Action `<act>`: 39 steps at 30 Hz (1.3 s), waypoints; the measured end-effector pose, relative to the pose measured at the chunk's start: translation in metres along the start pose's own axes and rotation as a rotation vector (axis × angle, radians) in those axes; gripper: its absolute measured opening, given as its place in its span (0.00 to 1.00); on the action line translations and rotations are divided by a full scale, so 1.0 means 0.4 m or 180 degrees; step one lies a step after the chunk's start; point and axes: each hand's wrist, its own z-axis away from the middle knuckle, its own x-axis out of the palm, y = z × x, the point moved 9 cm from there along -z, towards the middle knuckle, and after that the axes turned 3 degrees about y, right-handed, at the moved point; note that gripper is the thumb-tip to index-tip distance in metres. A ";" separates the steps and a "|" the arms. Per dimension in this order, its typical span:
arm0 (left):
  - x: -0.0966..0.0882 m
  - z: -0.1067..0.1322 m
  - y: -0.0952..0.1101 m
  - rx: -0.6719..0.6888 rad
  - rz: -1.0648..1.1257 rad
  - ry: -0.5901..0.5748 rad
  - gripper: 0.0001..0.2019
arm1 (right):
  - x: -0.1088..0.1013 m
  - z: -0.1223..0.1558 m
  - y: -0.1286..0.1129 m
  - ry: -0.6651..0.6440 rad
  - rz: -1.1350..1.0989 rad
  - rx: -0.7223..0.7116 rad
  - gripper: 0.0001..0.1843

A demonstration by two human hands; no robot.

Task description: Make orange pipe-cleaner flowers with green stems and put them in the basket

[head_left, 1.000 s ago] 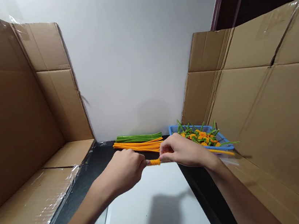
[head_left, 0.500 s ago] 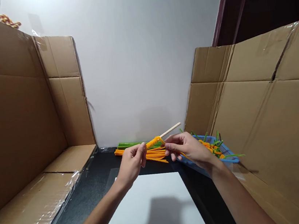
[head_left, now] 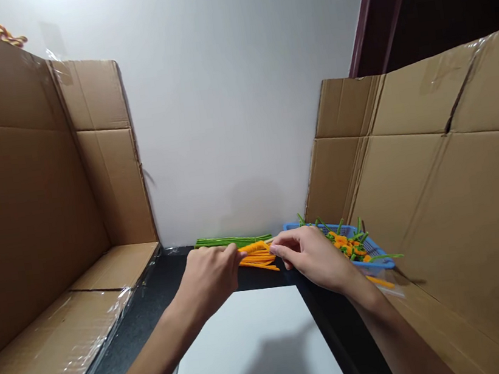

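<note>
My left hand (head_left: 212, 270) is closed, back upward, around a thin wooden stick (head_left: 269, 241) wound with an orange pipe cleaner (head_left: 254, 247). The coil shows just past its thumb. My right hand (head_left: 311, 255) pinches at the coil's right end with thumb and forefinger, where the strand bends over. Its fingers hide most of the stick's pale bare end. Behind both hands lie a bundle of loose orange pipe cleaners (head_left: 259, 261) and a bundle of green pipe cleaners (head_left: 233, 239).
A blue basket (head_left: 386, 262) at the right holds several orange and green pipe-cleaner pieces. An orange strip (head_left: 380, 282) shows beside it. A white board (head_left: 250, 334) lies on the black tabletop (head_left: 155, 310). Cardboard panels (head_left: 111, 187) stand left and right, before a white wall (head_left: 220, 105).
My left hand has rolled over so its back faces up. The stick has tipped down, its bare end now mostly behind my right fingers. The view has shifted slightly.
</note>
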 end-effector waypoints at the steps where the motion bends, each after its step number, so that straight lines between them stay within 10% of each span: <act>1: -0.009 -0.003 -0.014 -0.0171 0.0058 0.0251 0.18 | 0.010 -0.002 -0.001 -0.0042 -0.0222 -0.0006 0.17; 4: -0.022 -0.010 -0.058 -0.0510 0.0892 0.0589 0.21 | 0.055 -0.011 0.029 -0.0575 -0.1021 0.0178 0.21; 8: 0.007 -0.019 -0.051 -0.0190 0.2350 -0.0465 0.24 | 0.083 -0.022 0.079 -0.1232 -0.1516 0.0291 0.28; 13: -0.003 0.007 -0.001 0.0712 0.1455 -0.1110 0.20 | 0.059 -0.028 0.093 -0.1152 -0.1491 0.0281 0.24; 20: -0.015 -0.004 -0.006 0.0669 -0.0567 0.0088 0.16 | 0.046 -0.003 0.031 -0.0664 -0.0768 0.0256 0.18; 26: -0.074 -0.002 -0.047 0.0122 0.0175 0.1271 0.19 | 0.089 -0.021 0.064 -0.1071 -0.1542 0.0216 0.23; 34: -0.002 0.008 0.017 0.0702 0.1740 -0.1160 0.21 | 0.073 -0.047 0.148 -0.1177 -0.1912 0.0458 0.23; 39: 0.032 0.028 0.039 0.1095 0.0366 -0.1223 0.17 | 0.071 -0.025 0.100 -0.1153 -0.0746 0.0296 0.14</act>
